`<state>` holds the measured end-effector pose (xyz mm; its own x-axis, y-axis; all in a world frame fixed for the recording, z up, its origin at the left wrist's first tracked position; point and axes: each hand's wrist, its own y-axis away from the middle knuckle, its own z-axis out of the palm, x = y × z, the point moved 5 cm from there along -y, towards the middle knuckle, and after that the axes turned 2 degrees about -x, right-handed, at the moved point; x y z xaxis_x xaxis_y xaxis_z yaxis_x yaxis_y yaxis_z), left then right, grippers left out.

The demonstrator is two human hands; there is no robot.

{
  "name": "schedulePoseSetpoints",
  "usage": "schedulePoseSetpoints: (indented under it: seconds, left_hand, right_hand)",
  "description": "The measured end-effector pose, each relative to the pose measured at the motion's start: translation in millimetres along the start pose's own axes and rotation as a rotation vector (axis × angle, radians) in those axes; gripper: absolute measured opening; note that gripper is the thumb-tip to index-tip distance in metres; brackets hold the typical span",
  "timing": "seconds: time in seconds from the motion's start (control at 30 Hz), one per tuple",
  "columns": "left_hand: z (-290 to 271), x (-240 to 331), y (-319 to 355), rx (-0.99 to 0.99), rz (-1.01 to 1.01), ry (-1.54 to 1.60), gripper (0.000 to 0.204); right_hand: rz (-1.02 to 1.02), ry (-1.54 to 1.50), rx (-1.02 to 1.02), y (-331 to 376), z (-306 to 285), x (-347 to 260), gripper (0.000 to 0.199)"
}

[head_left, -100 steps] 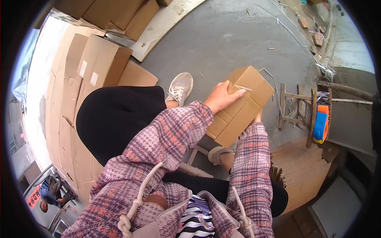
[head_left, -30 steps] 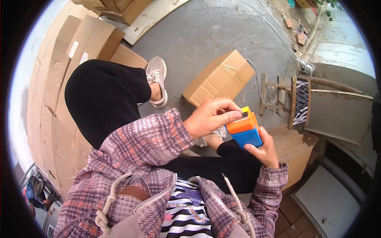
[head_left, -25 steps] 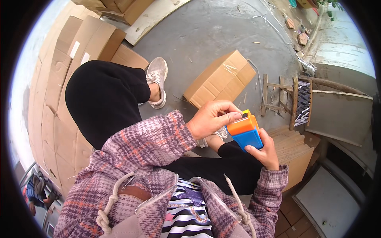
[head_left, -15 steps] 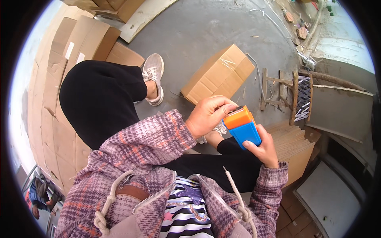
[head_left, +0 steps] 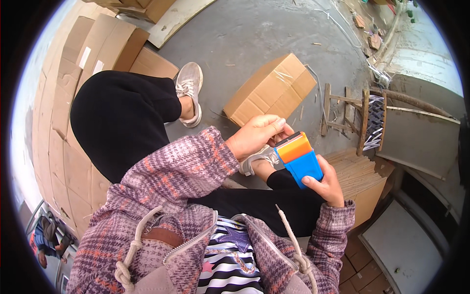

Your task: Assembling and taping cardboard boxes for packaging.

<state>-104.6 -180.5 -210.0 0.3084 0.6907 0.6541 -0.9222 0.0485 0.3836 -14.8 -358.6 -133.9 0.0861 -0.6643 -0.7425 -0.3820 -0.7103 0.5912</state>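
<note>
A boxy plastic tool [head_left: 302,166], blue below and orange above, tilts in front of my lap with a dark narrow strip along its upper edge. My right hand [head_left: 327,183] grips its blue part, thumb on the near face and fingers behind. From the other side my left hand [head_left: 262,134] reaches to the dark strip. Its thumb and fingertips are bent together in a pinch by the upper left corner; what they hold, if anything, is too small to make out.
Beyond my hands a closed cardboard box [head_left: 269,90] lies on the grey floor [head_left: 235,34]. Flattened cardboard [head_left: 360,179] is stacked at right, near a small wooden stool [head_left: 369,120]. Large cartons [head_left: 98,49] stand at left. A person [head_left: 46,240] shows at the lower left.
My left fingers have shifted slightly back from the tool's top, baring more of the dark strip and orange face. My right hand keeps its hold with little movement.
</note>
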Motion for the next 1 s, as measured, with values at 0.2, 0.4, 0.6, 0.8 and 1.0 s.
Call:
schedulePoseSetpoints:
  seconds: [0.2, 0.4, 0.6, 0.8, 1.0]
  left_hand:
    - [-7.7, -10.3, -1.0, 0.053, -0.091, 0.129, 0.031]
    - [-27.3, -1.6, 5.7, 0.204, 0.239, -0.158, 0.018]
    - [-65.9, 31.3, 2.7, 0.322, 0.334, -0.299, 0.019]
    - [-118.4, 34.0, 3.3, 0.495, 0.309, -0.128, 0.017]
    - [-159.1, 14.6, 2.8, 0.637, 0.312, -0.245, 0.015]
  right_hand:
    - [0.083, -0.031, -0.073, -3.7, 0.3, -0.8, 0.048]
    - [0.110, 0.005, -0.119, -23.5, 9.5, -12.6, 0.047]
    - [0.137, -0.031, -0.139, -55.8, 19.4, -37.6, 0.051]
    - [0.081, 0.113, -0.077, -68.7, 13.7, -43.3, 0.040]
    - [0.186, 0.069, -0.080, -73.5, 12.0, -45.2, 0.044]
